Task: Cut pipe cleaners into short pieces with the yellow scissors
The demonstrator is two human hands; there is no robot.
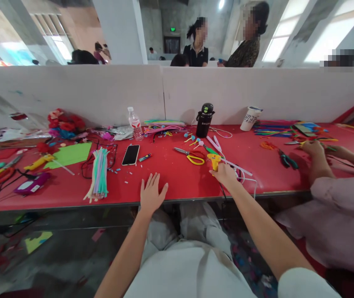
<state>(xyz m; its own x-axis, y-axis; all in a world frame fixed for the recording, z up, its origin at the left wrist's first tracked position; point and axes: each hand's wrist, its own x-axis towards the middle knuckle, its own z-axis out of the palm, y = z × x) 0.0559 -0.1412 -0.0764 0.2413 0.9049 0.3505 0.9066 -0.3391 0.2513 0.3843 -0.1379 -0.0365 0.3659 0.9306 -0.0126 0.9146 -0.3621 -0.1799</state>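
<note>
A person's right hand (225,174) wraps its fingers around a yellow glue gun (214,158) beside the scissors (188,153), seemingly for firm control; the left hand (152,195) rests on the red worktop (179,182), fingers fanned out (probably for balance).

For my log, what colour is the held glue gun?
The glue gun is yellow; head view.

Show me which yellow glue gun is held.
The glue gun in the right hand; the other glue gun lies left, by the lime-green sheet.
</note>
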